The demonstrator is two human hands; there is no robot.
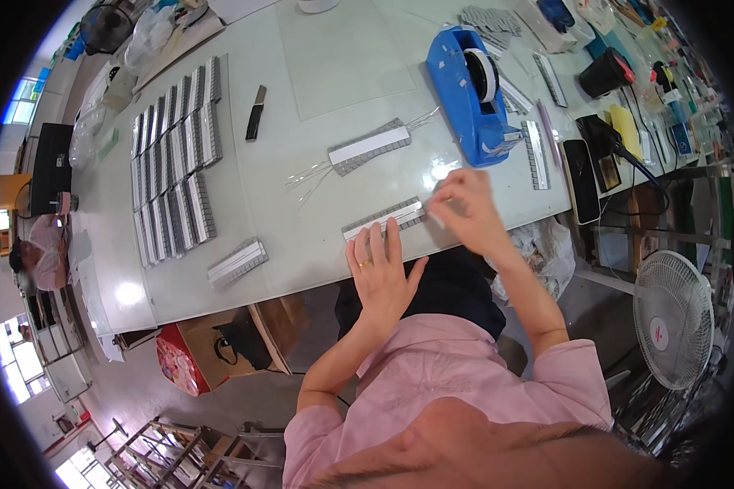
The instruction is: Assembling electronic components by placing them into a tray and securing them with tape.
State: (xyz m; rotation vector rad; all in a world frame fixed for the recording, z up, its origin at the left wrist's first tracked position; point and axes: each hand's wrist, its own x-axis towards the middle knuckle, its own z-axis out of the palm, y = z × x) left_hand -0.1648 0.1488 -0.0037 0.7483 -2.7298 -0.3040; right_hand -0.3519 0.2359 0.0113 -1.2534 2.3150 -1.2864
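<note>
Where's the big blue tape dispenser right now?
In the head view, the blue tape dispenser stands on the table, right of centre toward the top, just beyond the person's right hand.

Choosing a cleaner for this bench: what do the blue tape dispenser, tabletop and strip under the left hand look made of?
Tape dispenser: probably glossy moulded plastic, from its rounded edges and even colour.
Tabletop: shiny, perhaps glass or clear sheeting, given bright reflections.
Strip under the left hand: possibly matte ceramic or card, with grey segments along a white band; unclear.
</note>
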